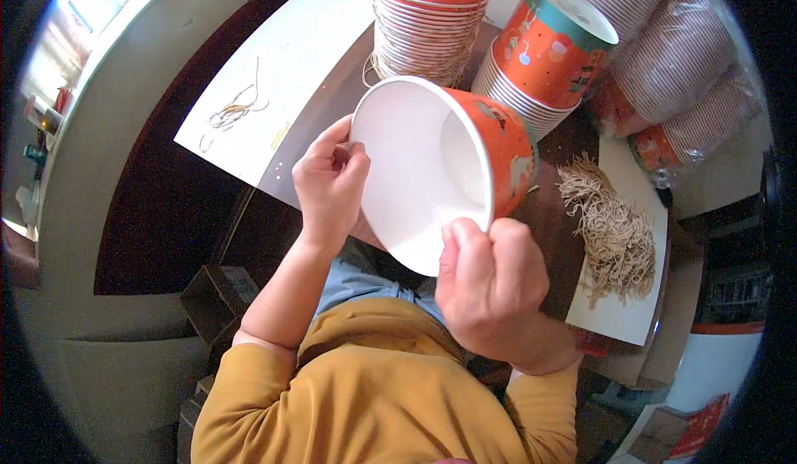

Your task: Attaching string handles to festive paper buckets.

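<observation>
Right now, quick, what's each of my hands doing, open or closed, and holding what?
Left hand: closed, holding the orange paper bucket by its left rim.
Right hand: closed, gripping the same bucket's rim at lower right.

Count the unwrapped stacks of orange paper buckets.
2. One tall orange paper-bucket stack at the back centre, cut off by the top edge; one orange-and-green paper-bucket stack to its right. The held orange round paper bucket isn't counted. More may be hidden behind.

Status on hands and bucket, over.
Left hand and right hand gripping bucket. Bucket held tilted, white inside showing. Stacked buckets beyond it; string bundle off to the right.
</observation>
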### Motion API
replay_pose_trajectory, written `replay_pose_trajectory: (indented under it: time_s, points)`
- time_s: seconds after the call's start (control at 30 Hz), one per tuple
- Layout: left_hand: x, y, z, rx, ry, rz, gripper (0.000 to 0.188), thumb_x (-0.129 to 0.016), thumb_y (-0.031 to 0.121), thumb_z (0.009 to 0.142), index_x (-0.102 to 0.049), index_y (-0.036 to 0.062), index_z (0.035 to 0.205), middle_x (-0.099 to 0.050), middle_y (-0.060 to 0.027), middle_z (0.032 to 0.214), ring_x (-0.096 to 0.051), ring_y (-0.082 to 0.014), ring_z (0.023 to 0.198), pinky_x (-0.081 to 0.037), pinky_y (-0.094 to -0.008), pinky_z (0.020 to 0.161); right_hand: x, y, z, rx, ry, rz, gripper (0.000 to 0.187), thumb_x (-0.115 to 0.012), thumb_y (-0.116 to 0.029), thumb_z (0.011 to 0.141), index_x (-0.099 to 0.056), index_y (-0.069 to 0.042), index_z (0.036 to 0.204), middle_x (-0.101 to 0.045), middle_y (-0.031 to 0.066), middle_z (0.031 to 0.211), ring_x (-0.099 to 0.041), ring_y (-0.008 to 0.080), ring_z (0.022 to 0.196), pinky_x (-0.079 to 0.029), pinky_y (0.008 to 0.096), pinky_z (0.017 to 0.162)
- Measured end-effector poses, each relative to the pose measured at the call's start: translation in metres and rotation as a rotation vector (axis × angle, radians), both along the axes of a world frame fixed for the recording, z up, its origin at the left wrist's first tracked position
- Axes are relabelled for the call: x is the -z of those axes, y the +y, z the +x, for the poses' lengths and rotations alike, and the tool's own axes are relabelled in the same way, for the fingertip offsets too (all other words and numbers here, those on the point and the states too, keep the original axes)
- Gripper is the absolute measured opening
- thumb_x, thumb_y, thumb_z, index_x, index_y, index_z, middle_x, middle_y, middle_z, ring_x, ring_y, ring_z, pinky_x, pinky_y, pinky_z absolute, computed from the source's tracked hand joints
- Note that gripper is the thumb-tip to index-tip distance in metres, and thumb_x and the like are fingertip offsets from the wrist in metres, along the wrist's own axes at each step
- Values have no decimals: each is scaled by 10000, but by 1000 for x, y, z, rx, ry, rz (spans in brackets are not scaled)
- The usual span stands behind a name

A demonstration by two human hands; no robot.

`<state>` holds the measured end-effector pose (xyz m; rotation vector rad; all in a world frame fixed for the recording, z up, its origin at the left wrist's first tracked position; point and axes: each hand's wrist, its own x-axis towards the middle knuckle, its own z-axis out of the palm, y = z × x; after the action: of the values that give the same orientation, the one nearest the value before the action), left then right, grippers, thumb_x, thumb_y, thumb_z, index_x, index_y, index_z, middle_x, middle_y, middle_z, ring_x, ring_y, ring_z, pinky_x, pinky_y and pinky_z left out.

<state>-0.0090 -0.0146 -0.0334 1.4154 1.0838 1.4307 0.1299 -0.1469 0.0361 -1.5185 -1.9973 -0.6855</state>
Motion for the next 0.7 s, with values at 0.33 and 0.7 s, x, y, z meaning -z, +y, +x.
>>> replay_pose_trajectory:
  time_s: [0.33,0.7]
  points:
    - [-29,-39,-29,446,-221,-150,587,-503,-93,798,-365,-59,1368,-594,-91,1143,-611,-91,891,-501,-216,756,-15,21,62,-26,660,-461,97,-632,-80,830,-578,0,840,-493,142,820,-534,292,737,-432,368,656]
    - [-27,-50,-35,495,-190,-385,590,-569,-52,823,-358,-33,1373,-568,-42,1080,-530,-34,708,-446,-185,613,-104,39,57,-276,917,-467,74,-571,-75,899,-616,-20,921,-538,-43,772,-486,27,708,-395,172,653]
